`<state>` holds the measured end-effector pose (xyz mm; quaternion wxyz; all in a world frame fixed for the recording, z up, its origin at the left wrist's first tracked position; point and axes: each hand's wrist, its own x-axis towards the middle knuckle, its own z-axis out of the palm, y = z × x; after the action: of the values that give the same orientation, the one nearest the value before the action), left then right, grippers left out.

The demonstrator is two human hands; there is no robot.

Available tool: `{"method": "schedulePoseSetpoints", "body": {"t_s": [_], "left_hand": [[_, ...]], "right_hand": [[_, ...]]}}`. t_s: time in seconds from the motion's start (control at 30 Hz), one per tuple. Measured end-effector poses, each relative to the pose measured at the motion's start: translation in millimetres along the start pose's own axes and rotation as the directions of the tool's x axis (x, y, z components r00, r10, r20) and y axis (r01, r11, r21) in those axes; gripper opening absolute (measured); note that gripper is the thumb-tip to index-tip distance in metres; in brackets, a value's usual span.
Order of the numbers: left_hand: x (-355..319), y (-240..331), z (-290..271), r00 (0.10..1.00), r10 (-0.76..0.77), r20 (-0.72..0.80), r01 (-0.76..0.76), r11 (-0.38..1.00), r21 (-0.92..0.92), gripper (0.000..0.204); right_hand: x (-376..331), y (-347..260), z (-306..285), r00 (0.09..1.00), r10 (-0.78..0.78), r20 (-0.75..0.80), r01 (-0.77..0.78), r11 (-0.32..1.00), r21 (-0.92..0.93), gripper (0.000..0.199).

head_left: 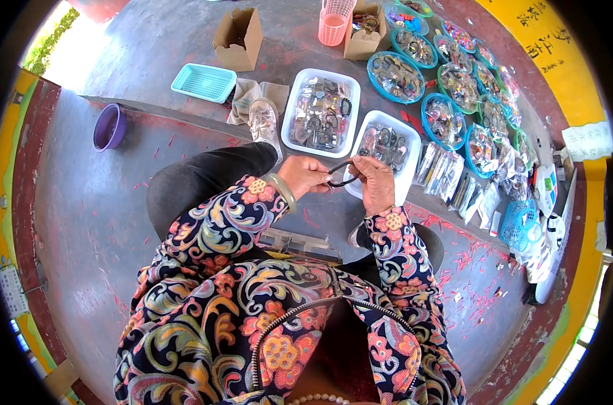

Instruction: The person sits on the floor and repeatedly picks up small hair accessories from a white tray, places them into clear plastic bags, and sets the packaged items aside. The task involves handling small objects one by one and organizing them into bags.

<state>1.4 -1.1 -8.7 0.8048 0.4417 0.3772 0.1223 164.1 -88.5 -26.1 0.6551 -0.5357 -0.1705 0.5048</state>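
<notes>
Both my hands hold a black hair tie (340,185) stretched into a small loop in front of me. My left hand (305,175), with a pale bangle (284,192) at its wrist, pinches the loop's left side. On the other side, the fingers of my right hand (375,181) are closed on it. Just beyond the right hand stands a white tray (410,169) with black bands and small packets in it. A larger white tray (287,125) to its left is full of similar dark bands and clear packets.
Blue and green round baskets (395,75) of packaged trinkets crowd the far right. Clear packets (439,169) lie in a row near the step's edge. Beyond the step are a turquoise basket (204,82), cardboard boxes (239,40) and a pink basket (333,27). A purple bucket (109,127) stands left.
</notes>
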Motion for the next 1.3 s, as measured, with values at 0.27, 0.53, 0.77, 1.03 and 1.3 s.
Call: {"method": "schedulePoseSetpoints", "body": {"t_s": [0.27, 0.53, 0.77, 1.03, 1.3], "left_hand": [[8.6, -14.7, -5.3, 1.000, 0.002, -0.027, -0.002, 1.000, 0.011, 0.011], [45.4, -44.5, -29.9, 0.941, -0.187, -0.283, 0.165, 0.981, -0.099, 0.020], [155.0, -79.6, -103.3, 0.914, 0.368, -0.170, -0.254, 0.847, 0.467, 0.019], [217.9, -34.3, -70.3, 0.885, -0.230, -0.405, 0.019, 0.886, -0.462, 0.020], [229.4, -51.6, -163.3, 0.990, -0.045, 0.136, 0.004, 0.958, 0.285, 0.017]], "right_hand": [[5.1, 5.3, -3.7, 1.000, -0.005, -0.006, 0.004, 0.978, -0.210, 0.021], [21.6, 4.9, -32.9, 0.990, -0.040, -0.135, 0.006, 0.971, -0.239, 0.025], [23.0, 3.4, -33.6, 0.994, 0.094, -0.059, -0.100, 0.988, -0.114, 0.020], [22.5, 13.2, -45.9, 0.983, 0.172, -0.059, -0.180, 0.966, -0.185, 0.021], [58.2, -11.1, -106.9, 0.959, -0.163, -0.232, 0.121, 0.975, -0.186, 0.019]]}}
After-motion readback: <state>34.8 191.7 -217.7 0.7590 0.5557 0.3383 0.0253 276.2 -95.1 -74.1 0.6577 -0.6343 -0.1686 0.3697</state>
